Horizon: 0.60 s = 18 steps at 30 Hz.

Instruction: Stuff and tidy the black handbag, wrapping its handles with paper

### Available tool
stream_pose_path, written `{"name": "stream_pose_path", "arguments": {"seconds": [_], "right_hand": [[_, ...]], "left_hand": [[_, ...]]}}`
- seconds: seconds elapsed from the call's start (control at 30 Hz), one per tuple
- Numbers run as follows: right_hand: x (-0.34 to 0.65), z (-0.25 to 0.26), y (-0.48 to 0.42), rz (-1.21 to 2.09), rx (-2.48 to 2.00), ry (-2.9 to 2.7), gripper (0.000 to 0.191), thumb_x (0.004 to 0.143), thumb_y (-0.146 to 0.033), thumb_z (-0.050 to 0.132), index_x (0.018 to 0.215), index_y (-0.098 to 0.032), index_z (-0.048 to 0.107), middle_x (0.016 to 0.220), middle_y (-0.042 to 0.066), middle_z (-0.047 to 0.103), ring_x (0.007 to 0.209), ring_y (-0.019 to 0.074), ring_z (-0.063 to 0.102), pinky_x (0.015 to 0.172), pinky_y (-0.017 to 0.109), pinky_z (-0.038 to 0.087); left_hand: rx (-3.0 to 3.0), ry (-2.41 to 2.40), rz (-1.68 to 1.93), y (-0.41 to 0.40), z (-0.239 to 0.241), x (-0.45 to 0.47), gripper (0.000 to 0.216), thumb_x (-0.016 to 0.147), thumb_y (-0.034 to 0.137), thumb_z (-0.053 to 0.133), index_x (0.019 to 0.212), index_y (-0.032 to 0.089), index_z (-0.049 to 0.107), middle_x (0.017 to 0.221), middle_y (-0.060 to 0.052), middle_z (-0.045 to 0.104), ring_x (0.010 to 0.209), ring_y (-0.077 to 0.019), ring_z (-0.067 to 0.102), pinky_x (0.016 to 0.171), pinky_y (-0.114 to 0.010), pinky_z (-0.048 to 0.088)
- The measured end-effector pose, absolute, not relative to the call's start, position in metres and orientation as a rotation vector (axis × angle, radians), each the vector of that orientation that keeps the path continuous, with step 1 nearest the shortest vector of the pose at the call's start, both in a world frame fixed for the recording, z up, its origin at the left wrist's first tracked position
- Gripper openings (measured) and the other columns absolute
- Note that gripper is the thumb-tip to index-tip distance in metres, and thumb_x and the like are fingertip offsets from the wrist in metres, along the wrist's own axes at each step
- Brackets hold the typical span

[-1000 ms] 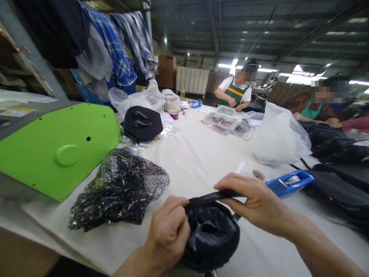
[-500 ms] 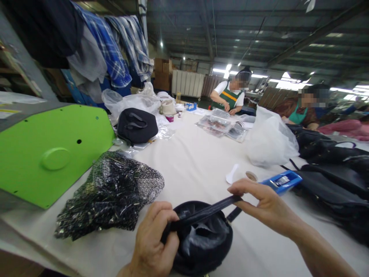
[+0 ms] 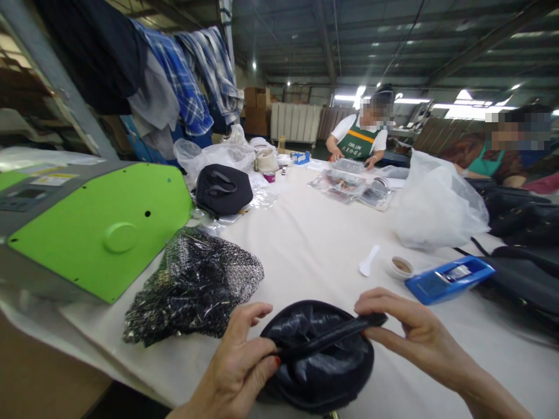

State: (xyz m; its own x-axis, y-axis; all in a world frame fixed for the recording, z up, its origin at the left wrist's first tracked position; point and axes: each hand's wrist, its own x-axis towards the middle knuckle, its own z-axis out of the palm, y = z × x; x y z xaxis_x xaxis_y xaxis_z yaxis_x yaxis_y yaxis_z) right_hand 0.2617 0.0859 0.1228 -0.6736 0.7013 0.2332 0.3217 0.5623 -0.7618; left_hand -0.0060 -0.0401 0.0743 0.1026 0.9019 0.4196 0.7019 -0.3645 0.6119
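Note:
A rounded black bag (image 3: 336, 381) lies on the table at the near edge, with dark shiny plastic showing at its top. A black strap (image 3: 325, 338) runs across it. My left hand (image 3: 242, 364) is closed at the strap's left end, fingers and thumb together beside the bag. At the strap's right end, my right hand (image 3: 404, 326) pinches it between thumb and fingers. Beyond my right hand lie a blue tape dispenser (image 3: 452, 279), a tape roll (image 3: 400, 266) and a small white strip (image 3: 370, 261).
Crumpled black patterned plastic (image 3: 192, 285) lies left, beside a green-and-grey machine (image 3: 109, 233). A black case (image 3: 223, 189) sits behind it. To the right are a white plastic bag (image 3: 437, 203) and black bags (image 3: 524, 267). Two people (image 3: 360, 142) work across the table (image 3: 301, 250).
My view has turned slightly left, so things sit further right. The strap now lies lower across the bag, and my left fingers have shifted along its left end.

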Motion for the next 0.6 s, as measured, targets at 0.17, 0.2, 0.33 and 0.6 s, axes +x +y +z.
{"name": "stream_pose_path", "arguments": {"seconds": [0.17,0.2,0.33,0.6], "right_hand": [[0.264,0.12,0.084,0.937,-0.831,-2.296,0.013,0.081,-0.024,0.062,0.093,-0.022,0.067,0.089,0.005,0.067,0.083,0.0174,0.065,0.072,0.025,0.054],[0.265,0.119,0.084,0.916,-0.834,-2.298,0.014,0.081,-0.024,0.062,0.094,-0.023,0.067,0.09,0.005,0.067,0.084,0.0172,0.065,0.072,0.024,0.054],[0.269,0.116,0.084,0.848,-0.835,-2.306,0.013,0.081,-0.024,0.063,0.094,-0.024,0.066,0.089,0.003,0.067,0.083,0.0157,0.065,0.071,0.021,0.053],[0.27,0.114,0.086,0.82,-0.825,-2.297,0.013,0.081,-0.024,0.062,0.094,-0.023,0.066,0.086,0.004,0.068,0.078,0.0156,0.066,0.067,0.021,0.054]], "left_hand": [[2.193,1.628,1.142,-0.037,0.087,0.0,0.022,0.085,0.009,0.045,0.094,0.023,0.06,0.102,-0.006,0.046,0.093,-0.0198,0.048,0.076,-0.032,0.047],[2.218,1.615,1.114,-0.035,0.09,0.001,0.021,0.084,0.008,0.045,0.094,0.021,0.059,0.097,-0.006,0.048,0.088,-0.0191,0.049,0.073,-0.031,0.048],[2.526,1.631,0.767,-0.026,0.103,0.003,0.016,0.081,0.004,0.048,0.09,0.015,0.056,0.085,-0.007,0.054,0.078,-0.0214,0.05,0.066,-0.035,0.049],[2.765,1.662,0.236,-0.019,0.117,0.008,0.015,0.074,0.005,0.053,0.066,0.017,0.054,0.068,-0.005,0.056,0.061,-0.0223,0.05,0.053,-0.035,0.041]]}}
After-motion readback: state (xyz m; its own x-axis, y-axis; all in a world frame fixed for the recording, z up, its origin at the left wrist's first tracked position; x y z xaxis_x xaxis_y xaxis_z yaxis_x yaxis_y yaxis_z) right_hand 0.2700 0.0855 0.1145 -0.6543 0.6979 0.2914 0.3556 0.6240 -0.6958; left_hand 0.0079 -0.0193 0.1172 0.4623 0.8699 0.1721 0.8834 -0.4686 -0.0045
